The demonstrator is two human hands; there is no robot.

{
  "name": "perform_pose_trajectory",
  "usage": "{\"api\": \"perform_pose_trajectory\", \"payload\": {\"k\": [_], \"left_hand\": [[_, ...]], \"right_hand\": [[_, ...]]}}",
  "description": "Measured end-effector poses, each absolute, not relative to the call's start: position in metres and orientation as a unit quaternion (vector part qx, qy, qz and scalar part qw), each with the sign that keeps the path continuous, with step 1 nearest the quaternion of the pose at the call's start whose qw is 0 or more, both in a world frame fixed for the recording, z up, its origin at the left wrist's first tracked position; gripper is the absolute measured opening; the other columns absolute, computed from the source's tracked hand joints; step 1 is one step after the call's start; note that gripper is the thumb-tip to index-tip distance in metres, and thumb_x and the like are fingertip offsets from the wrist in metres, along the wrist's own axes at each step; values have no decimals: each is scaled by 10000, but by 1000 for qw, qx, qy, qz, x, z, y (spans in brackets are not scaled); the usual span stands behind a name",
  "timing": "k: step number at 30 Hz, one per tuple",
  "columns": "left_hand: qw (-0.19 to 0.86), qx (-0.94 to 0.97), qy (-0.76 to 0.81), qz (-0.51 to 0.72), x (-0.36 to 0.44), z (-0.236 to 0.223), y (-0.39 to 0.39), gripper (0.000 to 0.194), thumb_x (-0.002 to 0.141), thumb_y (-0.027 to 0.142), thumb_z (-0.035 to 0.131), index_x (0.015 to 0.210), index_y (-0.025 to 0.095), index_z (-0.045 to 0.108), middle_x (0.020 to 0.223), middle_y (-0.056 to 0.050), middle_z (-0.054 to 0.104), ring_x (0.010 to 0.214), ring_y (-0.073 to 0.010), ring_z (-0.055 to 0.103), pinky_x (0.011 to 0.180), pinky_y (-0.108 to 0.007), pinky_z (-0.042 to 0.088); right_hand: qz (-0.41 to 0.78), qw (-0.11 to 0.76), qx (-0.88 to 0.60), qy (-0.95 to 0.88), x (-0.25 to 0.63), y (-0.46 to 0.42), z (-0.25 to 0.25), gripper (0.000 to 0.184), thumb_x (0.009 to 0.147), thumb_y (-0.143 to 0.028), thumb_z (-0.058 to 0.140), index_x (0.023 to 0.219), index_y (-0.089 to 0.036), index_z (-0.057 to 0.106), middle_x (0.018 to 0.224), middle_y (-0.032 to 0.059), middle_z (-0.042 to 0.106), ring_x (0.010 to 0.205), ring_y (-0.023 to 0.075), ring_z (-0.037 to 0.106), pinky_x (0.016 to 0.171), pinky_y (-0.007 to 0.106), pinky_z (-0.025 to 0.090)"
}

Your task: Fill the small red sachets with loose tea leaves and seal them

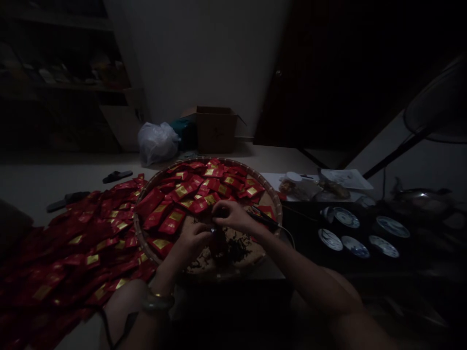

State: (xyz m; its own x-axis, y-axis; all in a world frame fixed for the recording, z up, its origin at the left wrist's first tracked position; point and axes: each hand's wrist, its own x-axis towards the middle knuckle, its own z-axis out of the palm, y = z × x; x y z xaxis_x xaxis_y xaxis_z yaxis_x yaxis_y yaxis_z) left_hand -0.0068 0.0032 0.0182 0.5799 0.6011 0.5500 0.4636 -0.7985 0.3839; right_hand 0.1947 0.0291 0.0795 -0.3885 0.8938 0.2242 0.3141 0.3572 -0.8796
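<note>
Both hands are close together over a wide round woven tray (135, 223). My left hand (194, 242) is closed on the upper edge of a dark red packet (219, 244), which hangs in shadow below the fingers. Beside it, my right hand (235, 217) is curled with thumb and fingers together at the packet's top; anything inside that pinch is hidden. Dark, dry, leaf-like bits (239, 248) lie loose on the tray under the hands. Red packets with gold labels (173, 221) fill the tray's far and left parts. A black, slim tool (263, 219) with a pale cord rests at the right.
A large heap of red packets (98, 248) covers the floor to the left, near dark slippers (117, 176). At the right, patterned dishes (346, 217) and a lidded jar (293, 181) stand on a dark table. A cardboard box (216, 130) and white plastic bag (157, 142) sit behind.
</note>
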Motion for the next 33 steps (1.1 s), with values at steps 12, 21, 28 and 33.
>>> {"api": "perform_pose_trajectory", "payload": {"k": [12,21,28,33], "left_hand": [[32,889,310,335,-1,25,-1,191,860,186,510,960,193,672,1028,-111,622,887,-182,603,733,-293,525],[9,889,268,371,4,37,-7,183,868,156,469,842,170,650,951,-109,628,838,-174,601,694,-287,528],[-8,887,293,357,-7,34,-1,155,881,141,463,887,180,613,1017,-91,642,891,-187,581,741,-314,518],[-22,845,361,395,-20,26,7,134,889,145,465,873,184,592,905,-65,644,851,-183,583,753,-328,506]], "right_hand": [[251,249,-337,-873,196,9,91,256,718,-163,693,972,-163,661,955,62,602,867,154,589,756,255,469],[96,11,-378,-921,183,4,93,168,843,-134,521,833,-141,689,809,80,654,770,183,603,666,267,416],[100,162,-433,-881,175,5,89,120,856,-199,550,847,-157,661,877,57,627,749,141,591,628,229,413],[124,336,-379,-854,185,-8,64,181,857,-220,522,721,-150,618,721,35,603,676,123,555,624,225,421]]}}
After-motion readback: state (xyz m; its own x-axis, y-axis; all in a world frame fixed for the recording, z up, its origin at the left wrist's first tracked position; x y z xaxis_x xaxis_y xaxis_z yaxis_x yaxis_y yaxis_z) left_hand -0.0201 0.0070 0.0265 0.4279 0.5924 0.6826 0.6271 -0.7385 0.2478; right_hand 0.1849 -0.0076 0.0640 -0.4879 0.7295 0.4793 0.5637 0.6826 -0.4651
